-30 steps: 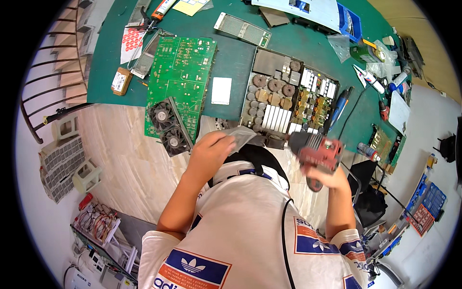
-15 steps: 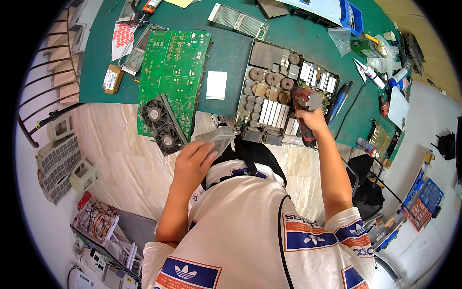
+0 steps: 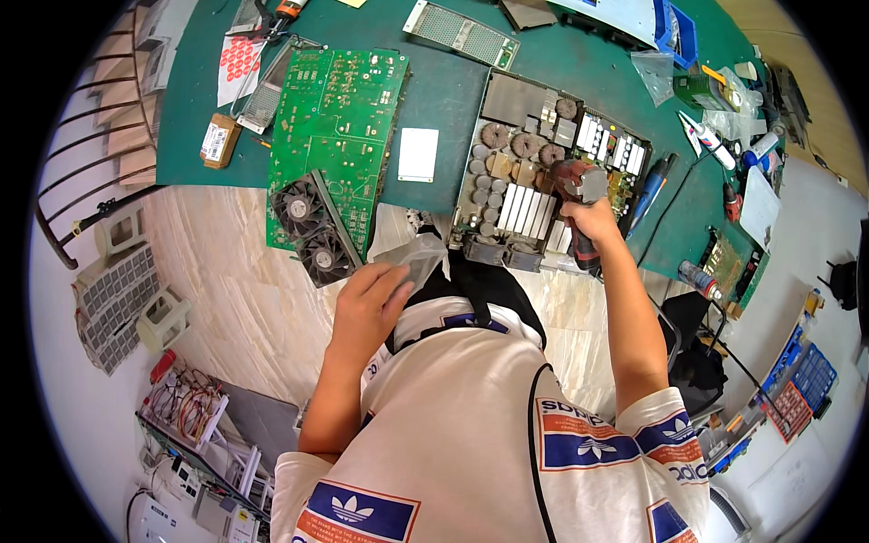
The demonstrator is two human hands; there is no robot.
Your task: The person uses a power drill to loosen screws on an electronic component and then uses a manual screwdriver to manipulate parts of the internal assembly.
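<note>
My right hand (image 3: 593, 222) is wrapped round the grip of a red and black cordless drill (image 3: 579, 185), held over the right part of an opened power-supply unit (image 3: 511, 172). Ring coils, capacitors and white heat sinks fill that unit; the drill hides its tip. At the table's near edge, my left hand (image 3: 371, 303) has its fingers closed on a clear plastic bag (image 3: 421, 258); what is in the bag cannot be made out. Beyond the left hand lies a large green circuit board (image 3: 335, 136), with two black fans (image 3: 312, 235) at its near end.
Between board and unit lies a white rectangular plate (image 3: 417, 155). A perforated metal cover (image 3: 462, 34) lies behind. A small cardboard box (image 3: 218, 141) sits at the left, a blue-handled tool (image 3: 647, 195) right of the unit, and a spray can (image 3: 699, 279) at the right edge.
The whole view has shifted slightly, so the table and its things appear a little further right and up. Both hands keep their holds, the drill staying over the unit.
</note>
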